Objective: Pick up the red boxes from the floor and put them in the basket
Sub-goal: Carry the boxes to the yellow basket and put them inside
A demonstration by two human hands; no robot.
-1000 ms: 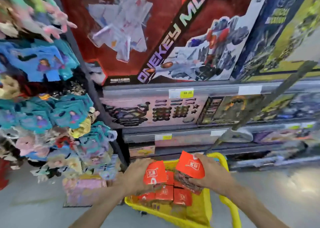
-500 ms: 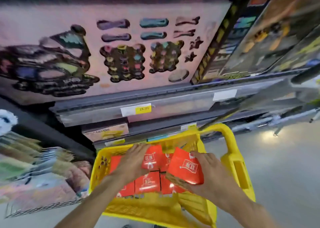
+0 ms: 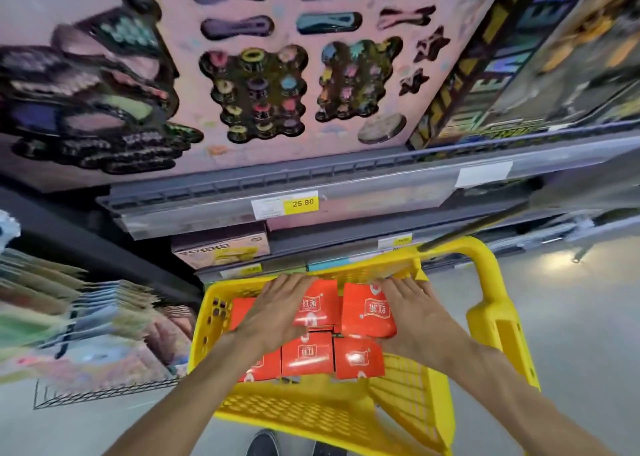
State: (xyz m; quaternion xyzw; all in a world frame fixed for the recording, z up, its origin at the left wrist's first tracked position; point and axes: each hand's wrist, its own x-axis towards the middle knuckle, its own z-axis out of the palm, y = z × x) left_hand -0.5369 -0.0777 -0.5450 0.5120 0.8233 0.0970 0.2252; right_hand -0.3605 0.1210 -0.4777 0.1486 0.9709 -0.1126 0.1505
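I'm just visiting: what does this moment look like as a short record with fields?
place: shop aisle, grey shelves of toy boxes
container: yellow plastic shopping basket on the floor
contents: red cardboard boxes lying flat in the basket
left hand: fingers straight, resting on a top red box
right hand: fingers straight, against another top red box
price tag: yellow, reads 25.80

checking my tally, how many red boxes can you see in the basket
6 at least: two on top under the hands, three in the near row, one at left. More may be hidden.
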